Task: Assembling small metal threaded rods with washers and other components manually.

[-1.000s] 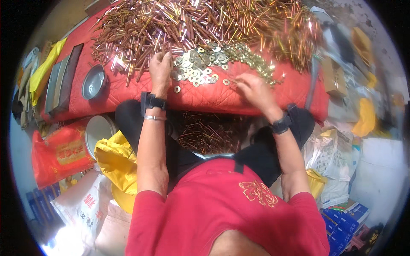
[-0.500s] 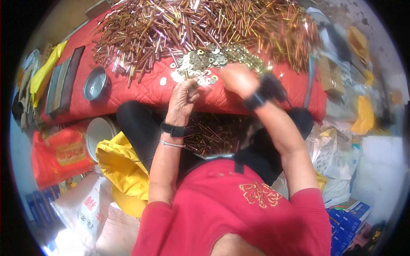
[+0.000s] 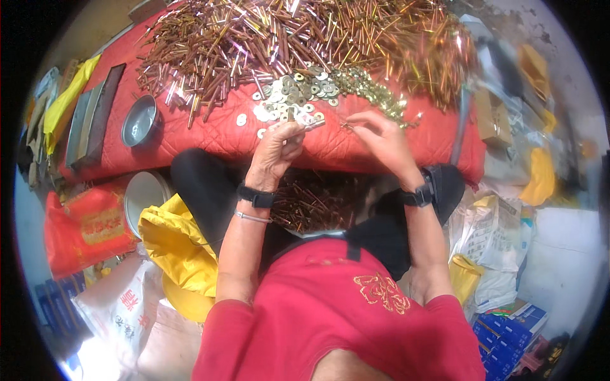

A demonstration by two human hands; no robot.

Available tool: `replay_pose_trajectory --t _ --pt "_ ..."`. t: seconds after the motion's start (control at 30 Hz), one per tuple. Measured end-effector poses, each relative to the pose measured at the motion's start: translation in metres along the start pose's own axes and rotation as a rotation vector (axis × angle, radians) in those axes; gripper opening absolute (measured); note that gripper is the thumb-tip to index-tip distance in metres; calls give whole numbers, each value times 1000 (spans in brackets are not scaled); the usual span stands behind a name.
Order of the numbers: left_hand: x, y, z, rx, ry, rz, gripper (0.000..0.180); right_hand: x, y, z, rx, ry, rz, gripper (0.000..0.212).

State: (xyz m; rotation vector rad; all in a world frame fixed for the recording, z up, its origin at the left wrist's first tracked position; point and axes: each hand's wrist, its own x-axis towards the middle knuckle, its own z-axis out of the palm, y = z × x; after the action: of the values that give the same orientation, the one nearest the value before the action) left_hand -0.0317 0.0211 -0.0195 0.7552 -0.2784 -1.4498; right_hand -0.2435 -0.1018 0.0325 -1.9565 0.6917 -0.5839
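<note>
My left hand (image 3: 278,145) is closed around a short, shiny metal rod (image 3: 314,125), whose end sticks out to the right past the fingertips. To its right my right hand (image 3: 386,143) pinches at thumb and forefinger, with a tiny piece there too small to make out. The hands are apart, over the near edge of a red quilted cover (image 3: 203,136). Just beyond them lie loose round washers (image 3: 289,95). Small brass-coloured pieces (image 3: 375,94), perhaps nuts, are heaped to the right. Behind spreads a large pile of copper-coloured metal rods (image 3: 279,41).
A metal bowl (image 3: 141,122) and a long grey metal channel (image 3: 95,120) stand at the left. More rods (image 3: 311,200) lie below, between my legs. Yellow cloth (image 3: 175,244) and a red bag (image 3: 89,228) sit lower left, blue boxes (image 3: 508,340) lower right.
My right hand has drawn back from the brass-coloured heap toward me, its fingers now pinched and facing the left hand. The rod in my left hand now tilts rightward.
</note>
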Motion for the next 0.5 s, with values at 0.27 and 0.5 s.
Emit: replay_pose_trajectory --t 0.27,0.5 --pt "18 -39 13 -556 -34 -8 22 -14 -20 40 189 191 -67 21" --pt "21 -29 18 -709 94 73 30 -32 -32 49 -37 239 -160 19"
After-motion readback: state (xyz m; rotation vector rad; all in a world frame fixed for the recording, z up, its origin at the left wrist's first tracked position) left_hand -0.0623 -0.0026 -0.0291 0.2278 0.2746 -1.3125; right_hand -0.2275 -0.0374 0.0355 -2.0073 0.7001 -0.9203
